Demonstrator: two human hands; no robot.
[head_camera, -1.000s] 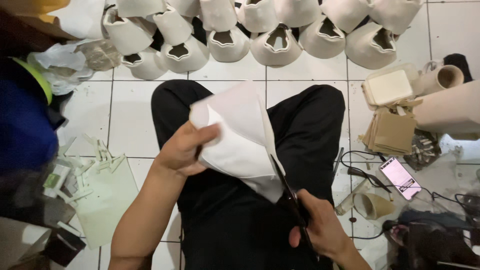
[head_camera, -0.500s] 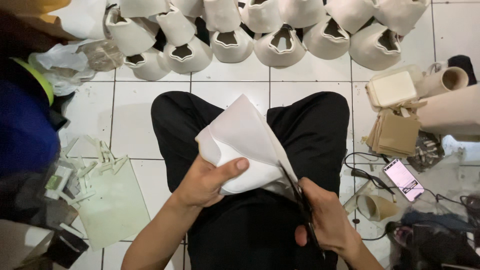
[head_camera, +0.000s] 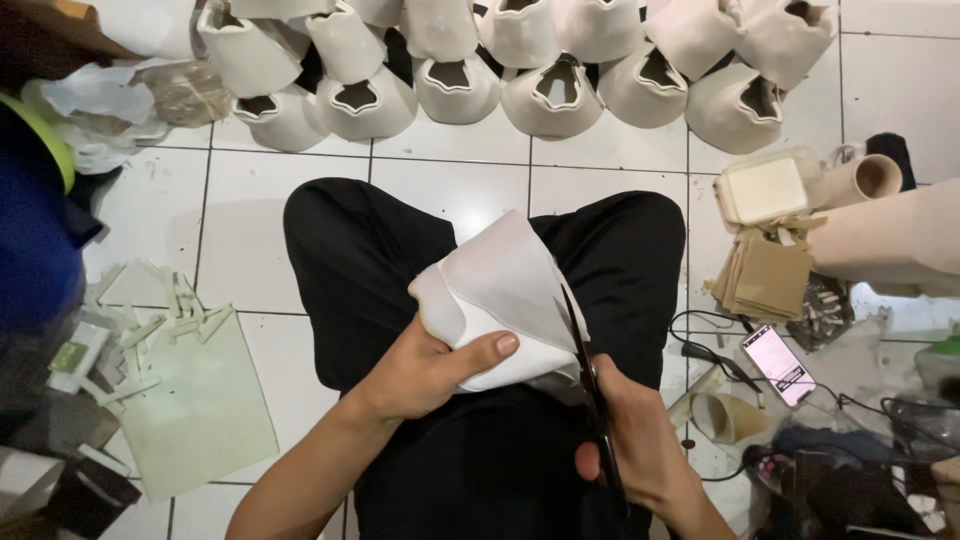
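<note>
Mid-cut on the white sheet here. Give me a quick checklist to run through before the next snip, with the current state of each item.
1. Sheet held firmly: ok. The left hand grips the folded white sheet, thumb pressed on top.
2. Scissors in hand: ok. The right hand holds the black scissors by the handles.
3. Blades on the sheet edge: ok. They run along its right edge.
4. Left thumb out of the blades' path: ok. It lies left of them, though close.
5. How far the blades are open: cannot tell, they show edge-on.
6. Cable beside the right knee away from the scissors: ok, it lies on the floor tiles.
</note>
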